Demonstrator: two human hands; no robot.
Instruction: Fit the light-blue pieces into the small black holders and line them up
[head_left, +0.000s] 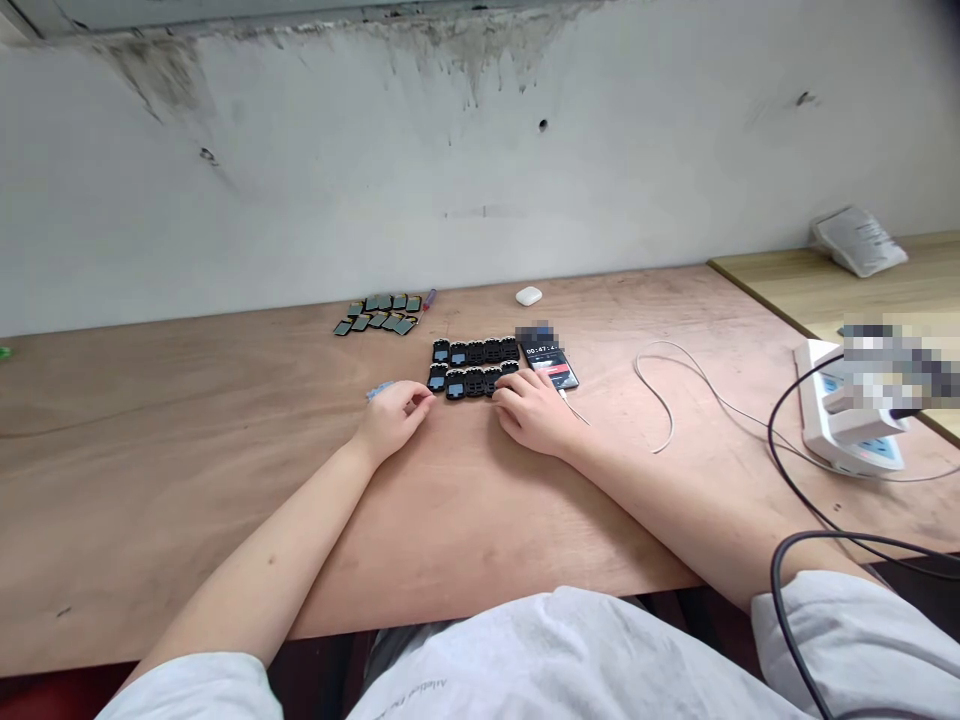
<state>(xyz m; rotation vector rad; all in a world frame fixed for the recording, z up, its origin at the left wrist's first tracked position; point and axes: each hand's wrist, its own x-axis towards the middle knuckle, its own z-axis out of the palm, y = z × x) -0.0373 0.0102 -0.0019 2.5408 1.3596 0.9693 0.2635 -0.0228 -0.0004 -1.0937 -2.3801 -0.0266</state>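
Observation:
Two rows of small black plastic casings (474, 382) lie on the table in front of me; the leftmost ones carry light-blue rectangular pads. My left hand (396, 415) is just left of the lower row, thumb and fingertips pinched together. Whatever is in that pinch is too small to make out. Behind its knuckles, part of a light-blue sheet (379, 389) shows. With fingers curled, my right hand (538, 410) has its fingertips on a casing at the lower row's right end. Its knuckles are beside the lower edge of a phone (551, 362).
Small grey-green screen modules (378, 320) lie in two rows at the back, beside a screwdriver (429, 298). A white earphone case (529, 296) is near the wall. To the right are a white cable (664, 400), a power strip (817, 400), black cables (780, 450) and a plastic bag (859, 240).

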